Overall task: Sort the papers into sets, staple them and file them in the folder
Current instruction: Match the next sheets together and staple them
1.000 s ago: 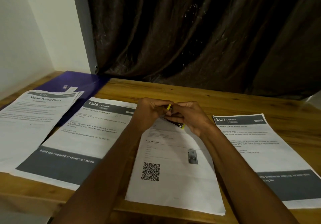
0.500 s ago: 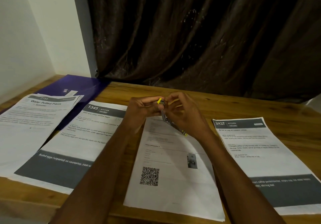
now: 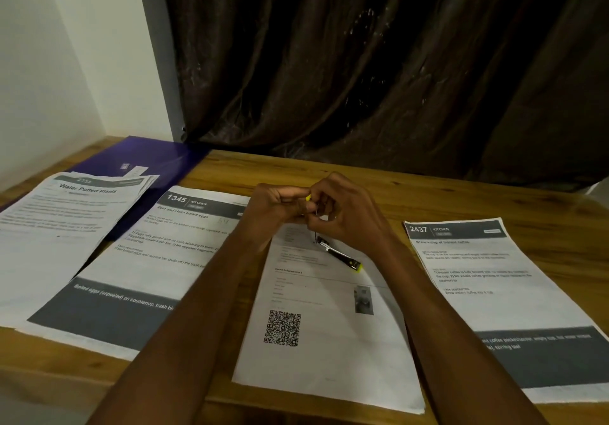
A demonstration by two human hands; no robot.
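Papers lie in four groups on the wooden worktop [image 3: 395, 190]. At the far left is a small stack headed "Water Potted Plants" [image 3: 66, 220], and it partly covers a purple folder [image 3: 148, 157] in the back left corner. Next to it is the sheet numbered 1345 [image 3: 158, 260], then the middle sheet with a QR code [image 3: 329, 325], and at the right the sheet numbered 2437 [image 3: 487, 286].

Both hands meet above the top of the middle sheet. The left hand [image 3: 273, 207] has its fingers curled and pinches one yellow-tipped end of a small black and yellow stapler [image 3: 339, 255]. The right hand [image 3: 346, 213] has its fingers curled around the upper part of the same stapler. The stapler appears opened, and its lower arm points down to the right over the middle sheet, with a yellow end. Whether it touches the paper, I cannot tell.

A dark curtain [image 3: 362, 62] hangs behind the worktop, and a white wall [image 3: 66, 62] is at the left.
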